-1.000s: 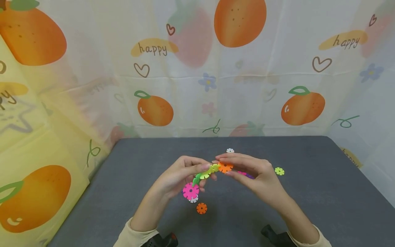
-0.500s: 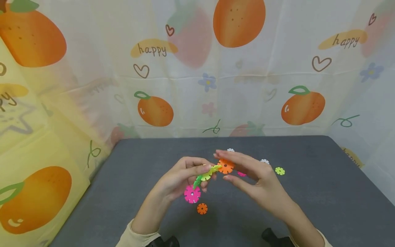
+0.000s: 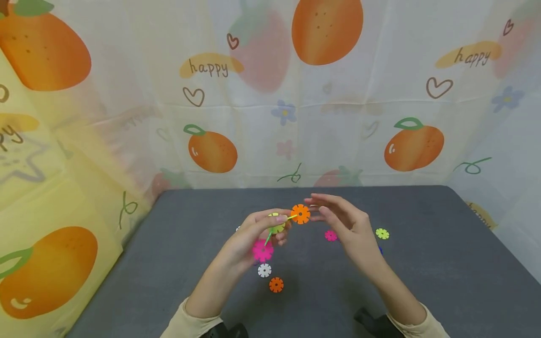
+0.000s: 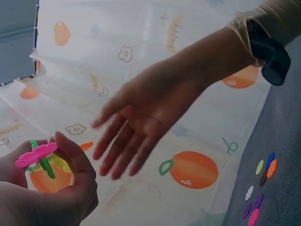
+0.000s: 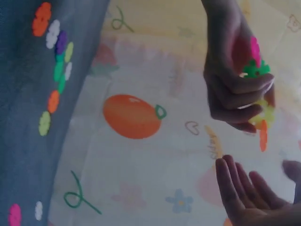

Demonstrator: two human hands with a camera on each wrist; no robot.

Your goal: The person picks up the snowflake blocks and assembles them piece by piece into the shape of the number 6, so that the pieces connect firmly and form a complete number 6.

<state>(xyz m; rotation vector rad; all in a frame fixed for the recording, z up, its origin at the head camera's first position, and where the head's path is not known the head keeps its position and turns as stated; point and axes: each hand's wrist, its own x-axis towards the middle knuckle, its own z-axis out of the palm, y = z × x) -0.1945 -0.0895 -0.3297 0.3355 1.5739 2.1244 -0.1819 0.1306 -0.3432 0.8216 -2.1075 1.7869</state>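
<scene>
A chain of joined notched discs hangs in the air above the table: a pink disc (image 3: 263,251) at the lower end, green and yellow ones between, an orange disc (image 3: 300,214) at the upper right end. My left hand (image 3: 249,239) pinches the chain at its yellow discs between thumb and fingers. Just right of the orange disc, my right hand (image 3: 348,230) has its fingers spread and holds nothing; the left wrist view shows this right hand (image 4: 150,108) apart from the chain. In the right wrist view the green disc (image 5: 256,69) shows beside the left fingers.
On the dark table (image 3: 169,281) lie loose discs: white (image 3: 264,270) and orange (image 3: 276,285) below the left hand, pink (image 3: 331,235) between the hands, yellow-green (image 3: 382,234) at the right. The left wrist view shows several more. A printed curtain (image 3: 338,141) stands behind.
My right hand has let go of the orange disc and moved a little right, its fingers spreading. The chain has turned and its orange end has risen slightly in my left hand.
</scene>
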